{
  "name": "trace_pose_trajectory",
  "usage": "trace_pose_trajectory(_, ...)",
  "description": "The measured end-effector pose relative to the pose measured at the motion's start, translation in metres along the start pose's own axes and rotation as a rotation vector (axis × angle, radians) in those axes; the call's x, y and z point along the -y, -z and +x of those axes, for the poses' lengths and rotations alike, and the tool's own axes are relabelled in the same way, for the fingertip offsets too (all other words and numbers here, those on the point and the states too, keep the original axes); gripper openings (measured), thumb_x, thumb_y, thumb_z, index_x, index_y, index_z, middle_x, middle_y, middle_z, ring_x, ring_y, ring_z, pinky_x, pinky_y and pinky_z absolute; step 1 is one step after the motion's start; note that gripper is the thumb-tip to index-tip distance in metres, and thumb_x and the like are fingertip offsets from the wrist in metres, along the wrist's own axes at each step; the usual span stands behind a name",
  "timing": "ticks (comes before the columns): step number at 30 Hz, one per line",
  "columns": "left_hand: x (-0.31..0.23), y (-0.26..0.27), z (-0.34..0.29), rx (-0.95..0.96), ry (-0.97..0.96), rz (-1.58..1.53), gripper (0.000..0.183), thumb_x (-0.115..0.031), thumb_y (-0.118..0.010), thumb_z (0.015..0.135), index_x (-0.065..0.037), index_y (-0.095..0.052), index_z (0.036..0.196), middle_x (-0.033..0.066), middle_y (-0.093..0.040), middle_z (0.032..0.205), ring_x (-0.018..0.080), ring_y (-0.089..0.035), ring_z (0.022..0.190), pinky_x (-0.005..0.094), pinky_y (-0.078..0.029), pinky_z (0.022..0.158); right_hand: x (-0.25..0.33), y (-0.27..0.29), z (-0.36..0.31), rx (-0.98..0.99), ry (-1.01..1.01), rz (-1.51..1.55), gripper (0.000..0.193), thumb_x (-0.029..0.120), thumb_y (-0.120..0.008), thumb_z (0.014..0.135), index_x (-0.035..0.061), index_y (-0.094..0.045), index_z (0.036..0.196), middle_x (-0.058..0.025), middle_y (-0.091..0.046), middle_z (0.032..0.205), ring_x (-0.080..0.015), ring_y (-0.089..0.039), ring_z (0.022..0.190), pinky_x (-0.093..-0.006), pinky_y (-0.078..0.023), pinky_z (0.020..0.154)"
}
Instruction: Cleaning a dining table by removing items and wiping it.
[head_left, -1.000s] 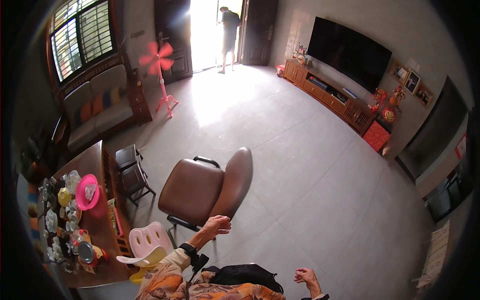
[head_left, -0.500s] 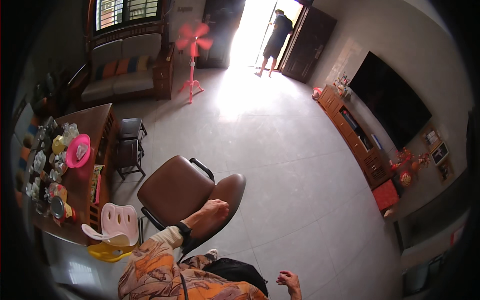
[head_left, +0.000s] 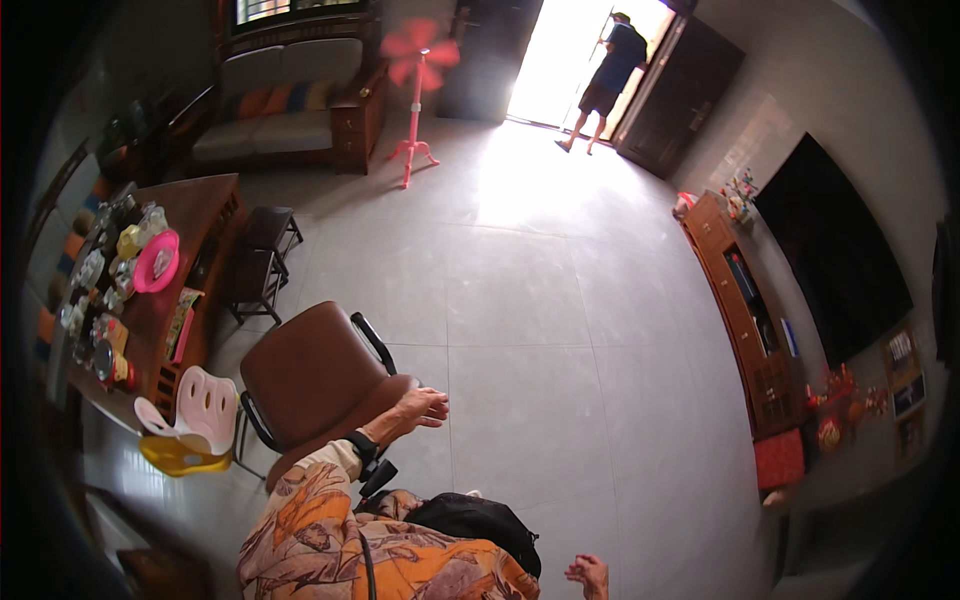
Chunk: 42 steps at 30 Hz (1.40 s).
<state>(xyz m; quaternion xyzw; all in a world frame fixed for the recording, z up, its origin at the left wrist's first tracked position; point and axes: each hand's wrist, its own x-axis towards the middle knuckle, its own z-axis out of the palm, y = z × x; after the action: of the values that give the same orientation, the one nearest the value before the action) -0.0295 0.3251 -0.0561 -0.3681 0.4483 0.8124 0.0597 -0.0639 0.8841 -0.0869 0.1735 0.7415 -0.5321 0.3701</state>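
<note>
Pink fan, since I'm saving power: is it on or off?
On: the pink fan has blurred blades, while its stand looks sharp.

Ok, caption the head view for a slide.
Left hand near a brown chair, right hand above tiled floor, pink fan near open doorway.

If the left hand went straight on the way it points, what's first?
Probably the wooden TV cabinet. The left hand points rightward past the brown chair, across the grey floor. Exact height and depth are unclear in this fisheye view.
</note>
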Motion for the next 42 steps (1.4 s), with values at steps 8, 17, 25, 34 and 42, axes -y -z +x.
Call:
trace_pose_trajectory(8,-0.031,-0.003,0.015,-0.277,-0.085,-0.242,0.017,-0.023,-0.055,0.085,-0.006,-0.055,0.090,0.0082,-0.059,0.079,0.0210,-0.059,0.072,0.0372,-0.051,0.065,0.276,-0.057,0.167,0.328,0.317,-0.299,0.029,0.015,-0.057,0.079,-0.0040,-0.056,0.101,-0.0122,-0.061,0.076,-0.0211,-0.062,0.064,-0.0297,-0.051,0.057)
trace_pose_trajectory(17,-0.113,0.029,0.128,-0.470,-0.134,-0.488,0.017,-0.020,-0.052,0.086,-0.005,-0.057,0.083,0.0086,-0.060,0.077,0.0214,-0.060,0.071,0.0379,-0.051,0.065,0.438,-0.169,0.284,0.683,0.371,-0.757,0.026,0.017,-0.059,0.083,0.0049,-0.059,0.105,-0.0057,-0.063,0.083,-0.0129,-0.059,0.072,-0.0255,-0.048,0.063)
trace_pose_trajectory(25,-0.283,-0.041,0.277,-0.322,-0.257,-0.382,0.018,-0.022,-0.054,0.085,-0.004,-0.055,0.089,0.0091,-0.060,0.081,0.0218,-0.059,0.074,0.0362,-0.051,0.066,0.514,-0.087,0.380,0.470,0.117,-0.457,0.028,0.017,-0.059,0.080,-0.0020,-0.059,0.102,-0.0129,-0.063,0.079,-0.0209,-0.062,0.066,-0.0292,-0.051,0.058)
trace_pose_trajectory(34,-0.385,-0.052,0.371,-0.474,-0.283,-0.527,0.018,-0.025,-0.055,0.085,-0.007,-0.055,0.085,0.0061,-0.059,0.079,0.0193,-0.059,0.073,0.0357,-0.050,0.064,0.711,-0.114,0.545,0.502,0.165,-0.606,0.030,0.019,-0.059,0.078,-0.0031,-0.059,0.099,-0.0123,-0.061,0.073,-0.0231,-0.062,0.062,-0.0314,-0.052,0.054)
trace_pose_trajectory(42,-0.353,0.051,0.365,-1.053,-0.380,-0.882,0.055,-0.041,-0.055,0.084,-0.007,-0.039,0.124,0.0140,-0.044,0.123,0.0282,-0.046,0.107,0.0458,-0.044,0.078,0.868,-0.302,0.630,0.772,0.597,-0.689,0.032,0.026,-0.060,0.079,-0.0005,-0.059,0.098,-0.0072,-0.059,0.070,-0.0167,-0.058,0.058,-0.0263,-0.046,0.050)
